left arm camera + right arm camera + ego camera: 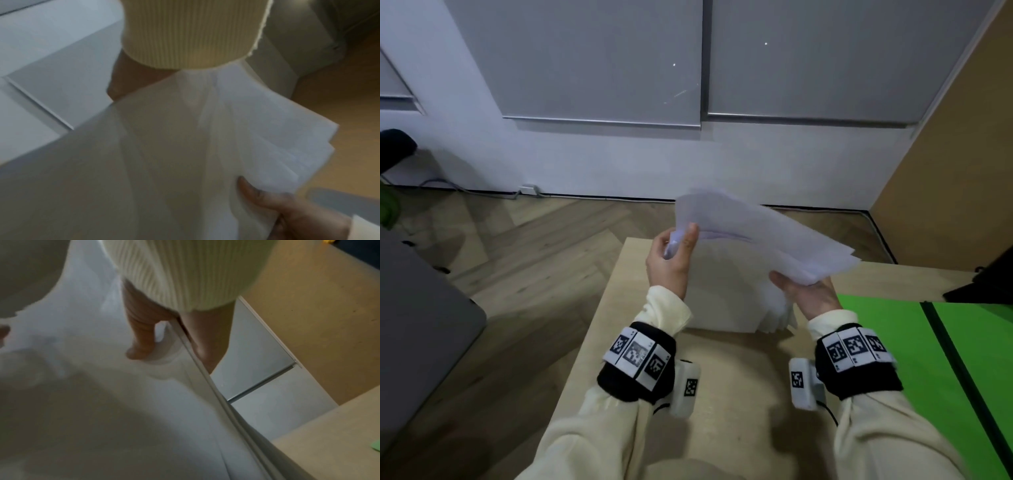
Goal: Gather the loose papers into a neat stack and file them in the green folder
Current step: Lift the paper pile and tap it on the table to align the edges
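Papers [750,236] sit gripped between left hand [671,260] and right hand [808,291] above the bench [722,377]; wrist views show their edges fanned, perhaps uneven; green folder [887,329] lies rightward.

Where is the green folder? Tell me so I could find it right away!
Look at the pale wooden table in front of the person. On its right side, just past the right hand, lies the green folder, open and flat. It is the only bright green thing on the table, with a dark line down its middle.
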